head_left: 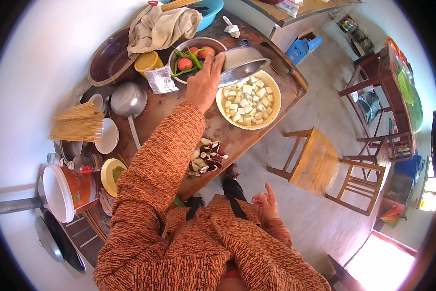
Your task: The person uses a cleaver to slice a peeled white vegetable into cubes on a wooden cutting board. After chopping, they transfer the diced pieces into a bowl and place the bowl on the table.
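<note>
My left hand (206, 83) reaches across the table with its fingers closed on the rim of a metal bowl (235, 59). That bowl is tilted over the far edge of a pale yellow bowl (220, 104), which is full of pale cut cubes (247, 103). Left of the metal bowl, close behind my fingers, is a steel basin (215, 42) with red tomatoes (184, 64) and long green peppers (195, 60). My right hand (266, 202) hangs low beside my body, off the table, holding nothing. Its index finger is stretched out, the others loosely bent.
Garlic and purplish peelings (208, 157) lie at the near table edge. A ladle (129, 100), a white packet (160, 80), a yellow tub (147, 62) and a brown basin (112, 60) crowd the left side. A wooden chair (317, 162) stands right of the table.
</note>
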Tool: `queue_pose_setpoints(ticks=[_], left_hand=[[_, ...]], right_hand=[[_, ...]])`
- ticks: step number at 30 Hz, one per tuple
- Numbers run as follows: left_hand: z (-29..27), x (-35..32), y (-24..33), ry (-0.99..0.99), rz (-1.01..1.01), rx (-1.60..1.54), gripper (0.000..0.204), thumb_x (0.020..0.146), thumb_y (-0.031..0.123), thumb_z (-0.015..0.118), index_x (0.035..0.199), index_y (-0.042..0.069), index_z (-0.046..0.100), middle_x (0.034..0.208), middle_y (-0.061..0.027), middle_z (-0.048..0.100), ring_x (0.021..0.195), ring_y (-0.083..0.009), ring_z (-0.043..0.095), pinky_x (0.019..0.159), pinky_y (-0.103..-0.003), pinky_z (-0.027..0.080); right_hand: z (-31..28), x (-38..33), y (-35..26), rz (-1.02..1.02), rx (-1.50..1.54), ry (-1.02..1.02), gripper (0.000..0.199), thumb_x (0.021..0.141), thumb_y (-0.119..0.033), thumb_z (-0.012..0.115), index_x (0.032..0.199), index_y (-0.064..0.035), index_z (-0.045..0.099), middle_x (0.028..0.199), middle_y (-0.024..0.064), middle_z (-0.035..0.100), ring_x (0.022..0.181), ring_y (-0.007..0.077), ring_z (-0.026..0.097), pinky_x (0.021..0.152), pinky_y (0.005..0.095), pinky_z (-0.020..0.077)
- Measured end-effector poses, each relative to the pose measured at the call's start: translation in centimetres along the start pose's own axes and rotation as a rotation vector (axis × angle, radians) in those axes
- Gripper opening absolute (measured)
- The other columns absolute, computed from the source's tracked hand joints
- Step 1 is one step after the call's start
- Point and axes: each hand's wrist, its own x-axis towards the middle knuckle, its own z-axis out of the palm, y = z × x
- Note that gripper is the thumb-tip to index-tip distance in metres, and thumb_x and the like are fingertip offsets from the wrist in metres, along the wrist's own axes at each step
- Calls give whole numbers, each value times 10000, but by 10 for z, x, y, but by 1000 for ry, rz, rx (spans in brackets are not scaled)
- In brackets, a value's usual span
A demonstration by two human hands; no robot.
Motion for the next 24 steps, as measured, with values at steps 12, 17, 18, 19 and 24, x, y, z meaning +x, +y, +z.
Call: queue_pose_setpoints(ticks=[12,17,18,19,24], left_hand=[[-75,-59,-56,114,-1052,-919,372,812,10,535,1181,-38,535,893,-185,669,604,-256,669,470,-342,567],[-184,-103,-108,487,-1232,-1348,337,790,39,561,1107,-75,561,841,-138,667,583,-210,666,411,-337,559],[-207,-116,-120,562,-1233,-1317,334,789,40,566,1105,-69,567,847,-138,669,590,-206,668,413,-337,559],[-229,-130,-129,633,-1234,-1291,332,789,42,570,1104,-64,573,852,-139,671,598,-203,670,415,-337,560],[-357,-202,-168,926,-1112,-782,225,778,58,571,944,-79,636,795,-135,659,651,-188,652,426,-327,539]], right_hand=[[28,23,-5,45,-121,-45,686,918,-154,595,1483,-60,218,885,111,649,737,174,642,621,270,509],[52,38,-10,104,-189,-275,647,927,-131,580,1475,-56,244,886,114,655,710,168,640,637,288,512],[60,39,-15,127,-218,-298,639,931,-140,575,1474,-57,248,895,120,659,711,171,643,639,286,512],[64,44,-16,116,-238,-341,637,933,-145,575,1473,-57,250,892,120,661,709,171,645,638,286,514],[93,54,-29,102,-331,-462,628,937,-159,575,1469,-57,258,881,113,666,706,161,650,622,276,514]])
